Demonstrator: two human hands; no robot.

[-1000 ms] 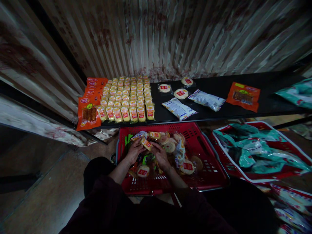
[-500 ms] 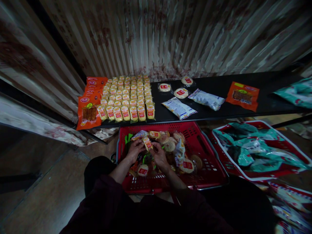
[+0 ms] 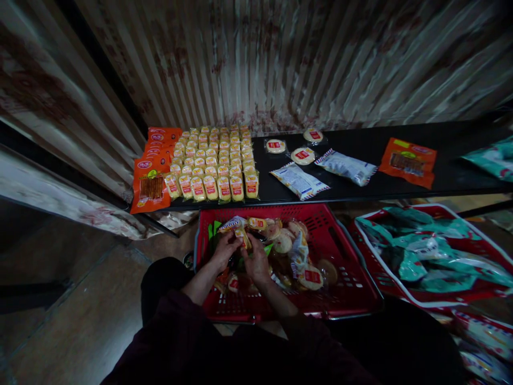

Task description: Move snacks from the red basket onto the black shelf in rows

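Note:
Over the red basket (image 3: pixel 348 278), my left hand (image 3: pixel 225 251) and my right hand (image 3: pixel 256 263) pinch a small yellow wrapped cake (image 3: pixel 242 238) between them. Under and around my hands lie mixed snacks, among them another yellow wrapped cake (image 3: pixel 257 223), a round wrapped cracker (image 3: pixel 311 277) and a white-and-blue packet (image 3: pixel 298 251). On the black shelf (image 3: pixel 360 141) behind, rows of the same yellow cakes (image 3: pixel 211 187) stand packed closely together.
Orange snack bags (image 3: pixel 150 185) lie left of the rows. To their right are round crackers (image 3: pixel 303 155), white-blue packets (image 3: pixel 300 181) and an orange bag (image 3: pixel 407 162). A second basket (image 3: pixel 436 306) at right holds green packets (image 3: pixel 427 247).
My right hand has turned and shifted slightly around the yellow cake, which is now more covered by fingers. The whole view has shifted a little, with the shelf and baskets appearing further right.

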